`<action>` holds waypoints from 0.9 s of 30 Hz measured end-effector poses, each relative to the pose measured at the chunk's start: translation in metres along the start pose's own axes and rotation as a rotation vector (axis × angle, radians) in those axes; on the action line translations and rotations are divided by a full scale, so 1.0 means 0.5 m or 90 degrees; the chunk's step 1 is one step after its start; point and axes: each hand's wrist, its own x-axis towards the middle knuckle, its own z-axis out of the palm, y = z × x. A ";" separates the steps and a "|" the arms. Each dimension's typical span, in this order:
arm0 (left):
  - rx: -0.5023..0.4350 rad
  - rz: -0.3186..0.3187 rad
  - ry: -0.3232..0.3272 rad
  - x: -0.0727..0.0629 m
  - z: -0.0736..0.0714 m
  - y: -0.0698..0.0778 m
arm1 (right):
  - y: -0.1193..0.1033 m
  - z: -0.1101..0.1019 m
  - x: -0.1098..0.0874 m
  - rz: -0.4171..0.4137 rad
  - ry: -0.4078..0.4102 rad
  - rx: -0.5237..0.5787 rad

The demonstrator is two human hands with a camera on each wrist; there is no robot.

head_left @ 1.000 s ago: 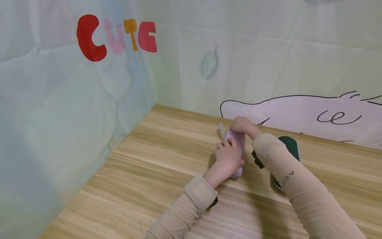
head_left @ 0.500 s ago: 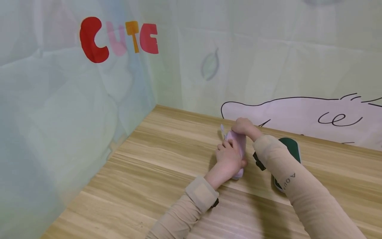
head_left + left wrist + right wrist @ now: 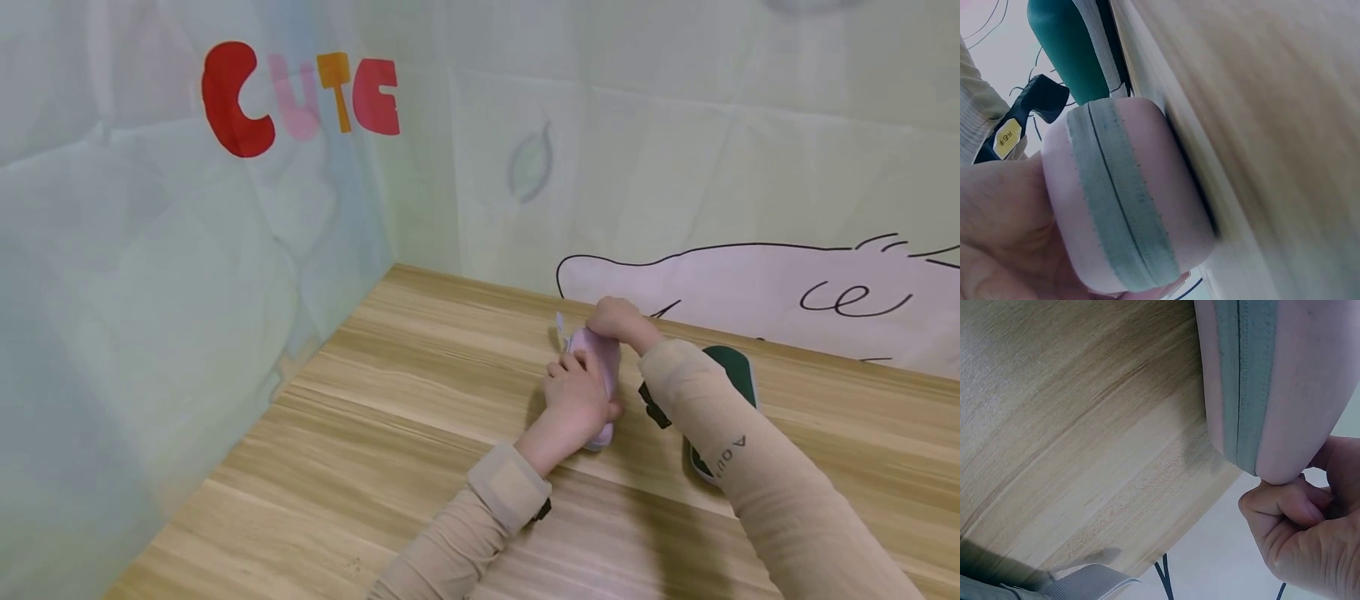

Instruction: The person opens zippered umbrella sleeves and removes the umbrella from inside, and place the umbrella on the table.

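Observation:
A pink case with a grey-green zipper band [image 3: 609,367] stands on its narrow side on the wooden table. My left hand [image 3: 576,392] grips it around the near half, fingers over the left face and thumb on the right. At the far end is my right hand [image 3: 617,318]; its thumb and curled forefinger [image 3: 1285,503] pinch at the case's end. Whether a zipper pull lies between them is hidden. In the left wrist view, the case's near end [image 3: 1116,200] shows its zipper seam closed. A small pale strap [image 3: 560,323] sticks up at its far left.
A dark green case [image 3: 731,371] with a pale edge lies right of the pink one, partly behind my right sleeve [image 3: 735,442]. Printed cloth walls [image 3: 660,167] border the table [image 3: 360,392] at the back and left. A dark wrist mount [image 3: 1047,97] sits on my right wrist.
My right hand shifts very slightly right at the case's far end. My left hand keeps its grip. The whole head view drops slightly.

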 end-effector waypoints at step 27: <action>0.001 0.014 0.017 -0.002 0.000 0.000 | 0.015 -0.010 -0.006 0.071 -0.045 0.058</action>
